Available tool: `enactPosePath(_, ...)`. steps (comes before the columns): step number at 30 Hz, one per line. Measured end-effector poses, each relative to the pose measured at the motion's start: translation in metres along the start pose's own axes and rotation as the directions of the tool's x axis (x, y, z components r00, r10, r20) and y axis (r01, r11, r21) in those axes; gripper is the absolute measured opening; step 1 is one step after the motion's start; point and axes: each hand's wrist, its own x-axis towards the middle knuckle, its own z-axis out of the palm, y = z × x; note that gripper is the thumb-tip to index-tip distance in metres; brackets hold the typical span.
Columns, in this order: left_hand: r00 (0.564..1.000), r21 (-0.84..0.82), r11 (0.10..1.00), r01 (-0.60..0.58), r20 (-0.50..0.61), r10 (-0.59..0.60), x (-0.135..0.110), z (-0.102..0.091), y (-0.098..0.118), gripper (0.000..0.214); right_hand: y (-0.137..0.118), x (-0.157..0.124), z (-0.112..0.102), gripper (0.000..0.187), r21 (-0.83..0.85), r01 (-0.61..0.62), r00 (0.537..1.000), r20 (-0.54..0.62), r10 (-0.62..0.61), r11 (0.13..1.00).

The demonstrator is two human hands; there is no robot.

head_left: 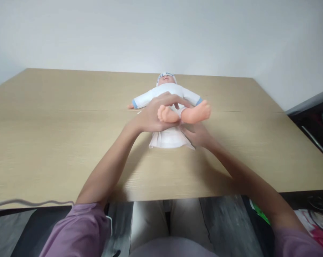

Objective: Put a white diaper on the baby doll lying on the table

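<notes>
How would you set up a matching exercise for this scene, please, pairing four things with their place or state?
Things:
1. left hand
2. right hand
3. white cloth
4. cap

Places or states:
A. on the head of the doll
B. gripping the doll's raised legs
C. spread on the table beneath the doll
D. touching the cloth's right edge

Pairs: 1-B; 2-D; 3-C; 4-A.

right hand (197,135) fingertips: hidden under doll (167,93) | sleeves (78,228): cut by bottom edge
</notes>
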Motion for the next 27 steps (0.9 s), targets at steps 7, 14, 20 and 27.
enactPosePath(7,0.997,0.014,0.999,-0.04,0.068,0.039,-0.033,0.025,-0.003,0.036,-0.03,-0.018,-0.015,0.064,0.094,0.3,0.953,-0.082,-0.293,0.949)
enactPosePath(14,1.0,0.197,0.98,0.029,-0.014,-0.026,-0.11,0.016,-0.036,0.044,0.024,-0.029,-0.034,0.035,-0.064,0.494,0.868,0.107,-0.486,0.867)
enactPosePath(20,0.993,0.293,0.953,0.071,0.074,-0.097,-0.156,0.014,-0.057,0.051,0.055,-0.036,-0.026,0.039,-0.248,0.514,0.856,0.205,-0.474,0.821)
enactPosePath(27,0.96,0.288,0.949,0.127,0.205,-0.191,-0.15,0.005,-0.053,0.054,0.05,-0.037,-0.033,0.049,-0.222,0.413,0.898,0.263,-0.353,0.884)
